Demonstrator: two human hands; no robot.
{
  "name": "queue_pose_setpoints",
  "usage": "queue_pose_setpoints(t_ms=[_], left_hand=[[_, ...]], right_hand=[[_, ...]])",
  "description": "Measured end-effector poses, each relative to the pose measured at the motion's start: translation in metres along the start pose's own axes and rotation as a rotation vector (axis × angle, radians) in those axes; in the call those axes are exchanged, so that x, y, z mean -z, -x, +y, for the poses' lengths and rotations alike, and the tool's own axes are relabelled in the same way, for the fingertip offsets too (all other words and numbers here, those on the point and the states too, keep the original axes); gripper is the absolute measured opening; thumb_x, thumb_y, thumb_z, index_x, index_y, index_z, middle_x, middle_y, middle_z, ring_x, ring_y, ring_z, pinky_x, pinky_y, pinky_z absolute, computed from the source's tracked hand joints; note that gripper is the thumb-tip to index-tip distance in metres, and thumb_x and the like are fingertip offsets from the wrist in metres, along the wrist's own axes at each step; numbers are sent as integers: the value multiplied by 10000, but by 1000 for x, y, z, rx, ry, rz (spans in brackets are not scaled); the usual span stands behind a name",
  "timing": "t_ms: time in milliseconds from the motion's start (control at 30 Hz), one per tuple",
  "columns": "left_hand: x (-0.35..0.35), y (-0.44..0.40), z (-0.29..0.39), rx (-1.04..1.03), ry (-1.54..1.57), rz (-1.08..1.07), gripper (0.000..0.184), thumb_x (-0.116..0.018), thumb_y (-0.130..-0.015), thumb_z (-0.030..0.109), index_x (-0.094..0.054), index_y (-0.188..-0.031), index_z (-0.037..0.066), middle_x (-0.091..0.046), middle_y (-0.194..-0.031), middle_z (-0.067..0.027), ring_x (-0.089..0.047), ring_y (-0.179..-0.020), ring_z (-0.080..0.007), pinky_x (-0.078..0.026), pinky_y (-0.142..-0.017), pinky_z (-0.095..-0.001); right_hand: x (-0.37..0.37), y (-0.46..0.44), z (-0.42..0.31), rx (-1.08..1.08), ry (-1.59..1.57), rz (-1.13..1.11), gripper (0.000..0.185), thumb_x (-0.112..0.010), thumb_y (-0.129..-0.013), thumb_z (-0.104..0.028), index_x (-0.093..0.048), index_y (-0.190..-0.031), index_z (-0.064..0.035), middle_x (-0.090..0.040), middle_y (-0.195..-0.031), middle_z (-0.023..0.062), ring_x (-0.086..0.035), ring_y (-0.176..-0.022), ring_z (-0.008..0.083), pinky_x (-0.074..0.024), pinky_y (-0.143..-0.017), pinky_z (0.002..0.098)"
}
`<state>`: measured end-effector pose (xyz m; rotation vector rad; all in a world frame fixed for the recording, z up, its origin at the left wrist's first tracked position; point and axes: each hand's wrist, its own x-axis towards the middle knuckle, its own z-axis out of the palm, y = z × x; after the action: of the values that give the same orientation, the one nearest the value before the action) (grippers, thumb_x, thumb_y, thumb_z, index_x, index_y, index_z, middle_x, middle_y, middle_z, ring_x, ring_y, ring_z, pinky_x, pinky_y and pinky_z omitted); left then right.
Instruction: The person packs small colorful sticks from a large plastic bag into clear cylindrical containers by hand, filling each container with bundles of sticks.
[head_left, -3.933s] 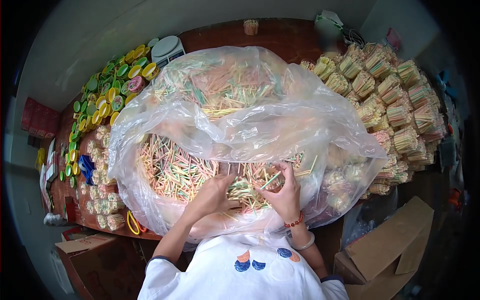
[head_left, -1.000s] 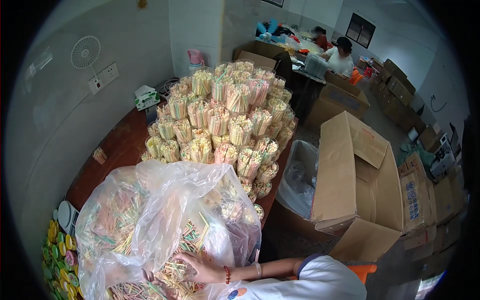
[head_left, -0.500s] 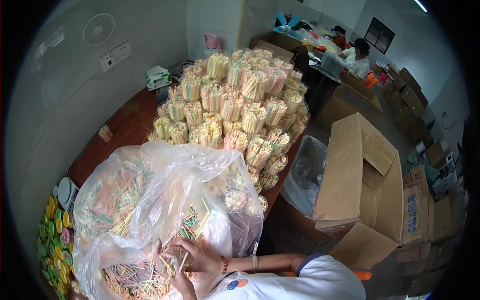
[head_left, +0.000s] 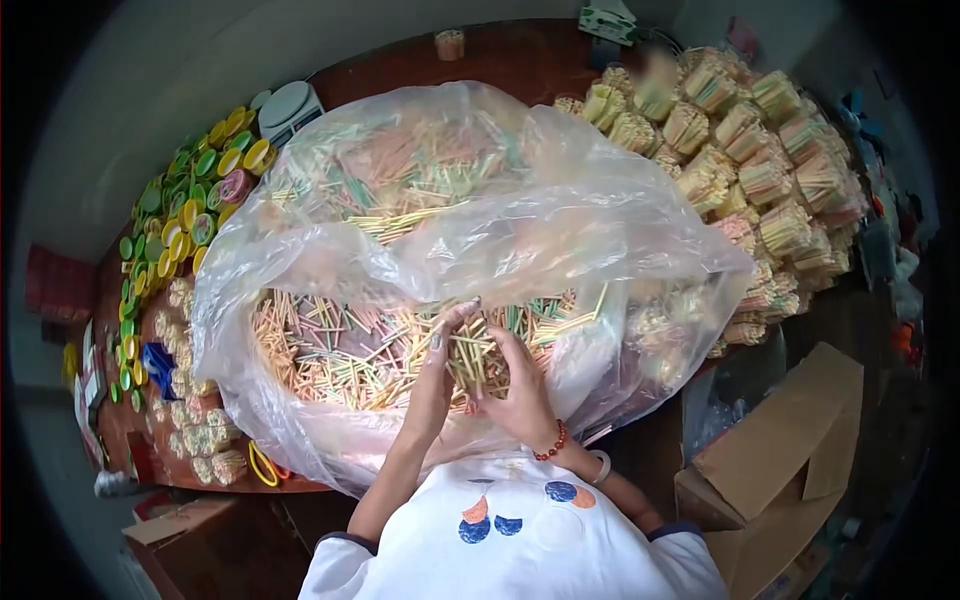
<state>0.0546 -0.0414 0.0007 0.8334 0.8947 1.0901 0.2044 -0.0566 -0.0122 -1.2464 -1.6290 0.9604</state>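
A large clear plastic bag [head_left: 330,245] lies open in front of me, full of short pastel sticks [head_left: 345,350]. Over its opening, my left hand [head_left: 437,370] and my right hand [head_left: 515,385] are cupped around a bundle of the sticks [head_left: 474,362], one hand on each side. The bundle points in mixed directions between my fingers. More sticks show through the bag's film at the back, with a few long yellow ones [head_left: 400,222] on a fold.
Many stick-filled cups [head_left: 765,180] are stacked at the right. Yellow and green lids [head_left: 190,215], a white scale [head_left: 288,108] and smaller bundles [head_left: 205,425] stand at the left. Cardboard boxes [head_left: 785,440] lie at lower right. One cup [head_left: 450,44] stands at the back.
The view has swung back from the room at the right to the bag. My hands have come together around a bundle of sticks; the two people in the background are out of view.
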Motion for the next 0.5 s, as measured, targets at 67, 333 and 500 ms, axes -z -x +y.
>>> queue_pose_setpoints(t_ms=[67, 333, 500], left_hand=[[-6, 0, 0, -101, -3, -62, 742, -331, -1090, 550, -252, -1601, 18, -338, -1646, -164, -292, -1541, -273, -179, -1272, -408], [17, 16, -6, -159, -397, -33, 578, -569, -954, 85, -447, -1514, 15, -428, -1593, -175, -412, -1475, -300, -323, -1220, -423], [8, 17, 19, -341, -889, 8, 526, -690, -871, -25, -661, -1369, 138, -639, -1317, -174, -620, -1217, -379, -514, -1028, -438]], right_hand=[[0, -5, -1, -24, -177, -21, 582, -737, -896, -34, -479, -1416, 8, -583, -1396, 201, -594, -1298, 279, -489, -1054, 388], [4, -3, 9, -64, -450, 39, 614, -709, -885, -44, -459, -1442, 19, -559, -1415, 206, -567, -1323, 310, -472, -1101, 395], [8, -4, -7, -70, -64, -47, 679, -782, -765, 11, -519, -1391, -7, -593, -1364, 183, -581, -1292, 360, -494, -1083, 435]])
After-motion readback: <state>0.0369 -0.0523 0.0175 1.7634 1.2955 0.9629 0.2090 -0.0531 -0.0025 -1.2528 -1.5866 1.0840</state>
